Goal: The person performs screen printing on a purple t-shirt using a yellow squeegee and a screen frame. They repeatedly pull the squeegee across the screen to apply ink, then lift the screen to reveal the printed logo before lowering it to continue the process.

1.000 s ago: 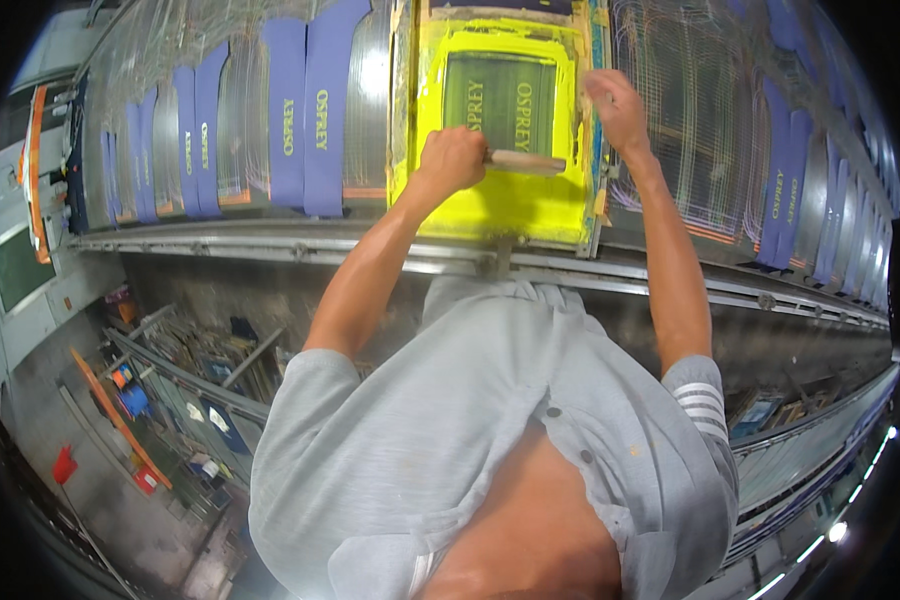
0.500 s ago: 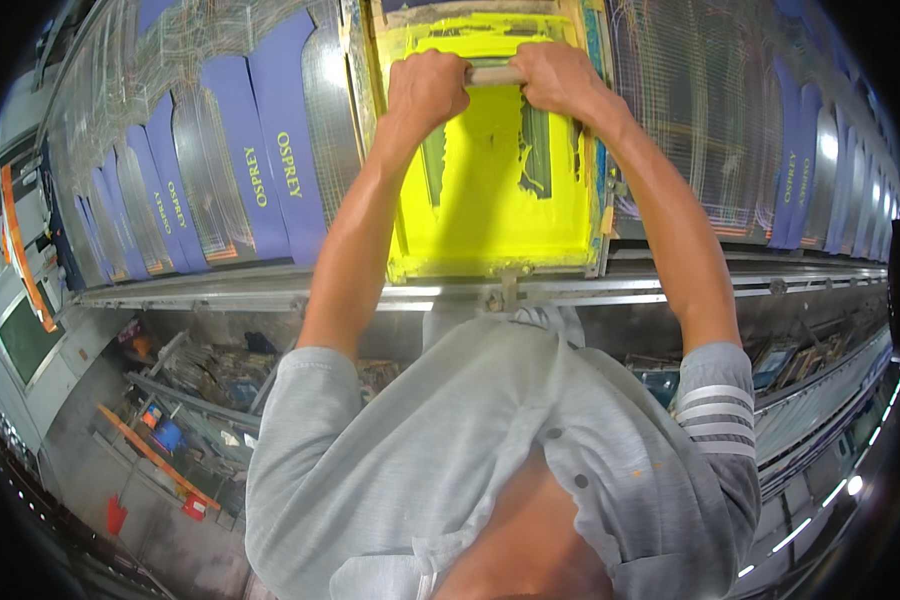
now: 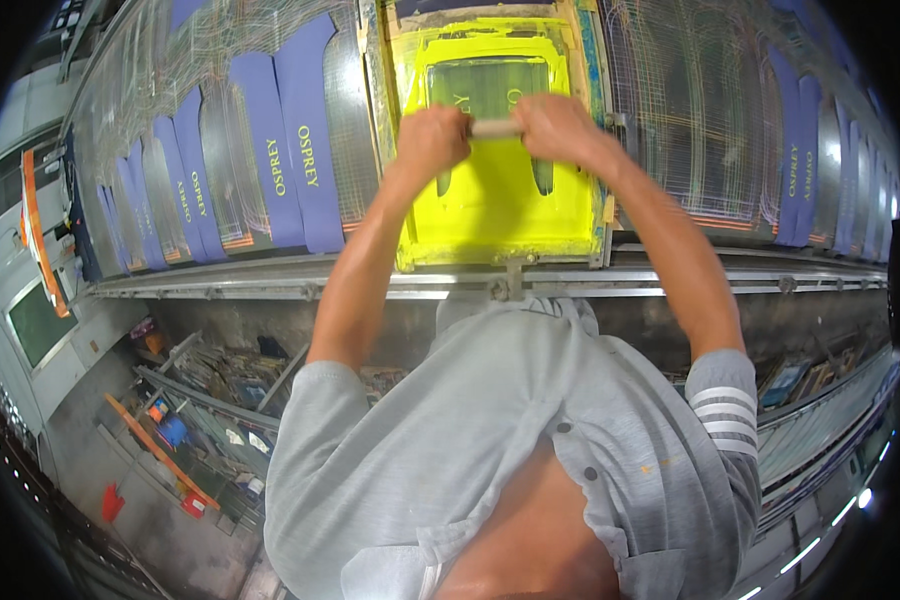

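Both my hands are closed around the pale handle of a squeegee (image 3: 495,129), my left hand (image 3: 434,142) at its left end and my right hand (image 3: 558,130) at its right end. The squeegee stands across a screen-printing frame (image 3: 591,60) coated with bright yellow ink (image 3: 485,225). Beyond my hands, a dark wiped area (image 3: 485,78) of mesh shows through, with parts of yellow lettering. Narrow dark strips of mesh also show at both sides, on my side of the squeegee. The squeegee's blade is hidden by the handle, hands and ink.
Purple fabric pieces (image 3: 303,150) with yellow lettering lie in rows on the long table left of the frame; more purple pieces (image 3: 792,170) lie at the right. A metal rail (image 3: 670,283) runs along the table's near edge, in front of my body. Racks (image 3: 230,385) stand below.
My hands have pulled the squeegee toward my body. Behind it, ink has been wiped off a dark area of the screen. Both hands have kept their grip.
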A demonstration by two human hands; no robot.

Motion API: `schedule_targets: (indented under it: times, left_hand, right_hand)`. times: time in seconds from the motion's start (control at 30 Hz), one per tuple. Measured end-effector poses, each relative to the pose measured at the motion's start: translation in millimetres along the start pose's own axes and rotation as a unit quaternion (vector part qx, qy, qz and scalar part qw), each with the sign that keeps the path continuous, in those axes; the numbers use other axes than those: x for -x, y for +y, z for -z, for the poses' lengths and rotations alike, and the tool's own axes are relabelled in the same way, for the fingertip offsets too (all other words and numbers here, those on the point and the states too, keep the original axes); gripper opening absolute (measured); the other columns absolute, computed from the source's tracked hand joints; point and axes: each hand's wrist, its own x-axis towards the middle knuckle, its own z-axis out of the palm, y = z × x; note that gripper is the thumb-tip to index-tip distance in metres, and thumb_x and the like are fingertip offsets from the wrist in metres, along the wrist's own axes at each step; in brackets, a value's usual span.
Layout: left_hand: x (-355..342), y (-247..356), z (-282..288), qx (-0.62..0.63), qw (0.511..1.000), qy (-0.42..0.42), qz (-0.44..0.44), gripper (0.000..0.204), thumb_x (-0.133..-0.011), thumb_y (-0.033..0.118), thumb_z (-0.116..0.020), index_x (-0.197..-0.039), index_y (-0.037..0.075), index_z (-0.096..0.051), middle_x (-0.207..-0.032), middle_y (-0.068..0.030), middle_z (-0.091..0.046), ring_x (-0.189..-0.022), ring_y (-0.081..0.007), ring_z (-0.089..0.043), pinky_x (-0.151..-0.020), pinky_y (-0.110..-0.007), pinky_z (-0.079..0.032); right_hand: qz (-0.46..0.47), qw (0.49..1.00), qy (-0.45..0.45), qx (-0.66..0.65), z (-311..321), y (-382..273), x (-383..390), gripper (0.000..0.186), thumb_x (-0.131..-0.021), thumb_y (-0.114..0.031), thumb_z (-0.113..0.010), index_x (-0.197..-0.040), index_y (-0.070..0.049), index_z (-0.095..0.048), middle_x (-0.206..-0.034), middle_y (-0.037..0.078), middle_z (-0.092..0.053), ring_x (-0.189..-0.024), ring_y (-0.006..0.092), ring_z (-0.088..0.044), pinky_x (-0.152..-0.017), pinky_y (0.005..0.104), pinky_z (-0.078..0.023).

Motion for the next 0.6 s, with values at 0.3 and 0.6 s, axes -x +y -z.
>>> schedule_targets:
  times: [0.3, 0.6]
  left_hand:
    - [-68.9, -13.0, 13.4, -0.016, 1.0, 0.015, 0.0, 0.028, -0.076, 0.012, -0.064, -0.098, 0.021, -0.079, -0.076, -0.012, -0.071, -0.07, -0.0319, -0.07, -0.061, -0.042, -0.054]
    - [97.1, 41.3, -31.6, 0.089, 0.996, 0.023, 0.01, 0.027, -0.074, 0.009, -0.064, -0.094, 0.02, -0.079, -0.075, -0.0135, -0.07, -0.066, -0.0345, -0.068, -0.058, -0.045, -0.054]
  right_hand:
    - [0.038, 0.993, 0.082, 0.071, 21.0, 36.5, -58.8, 0.016, -0.079, -0.007, -0.059, -0.088, -0.01, -0.072, -0.085, 0.012, -0.072, -0.072, 0.0306, -0.07, -0.07, 0.0478, -0.057]
    - [0.117, 0.987, 0.111, 0.018, -76.1, -19.7, 75.8, 0.009, -0.077, -0.007, -0.064, -0.085, -0.008, -0.068, -0.084, 0.012, -0.063, -0.087, 0.0302, -0.066, -0.095, 0.0507, -0.049]
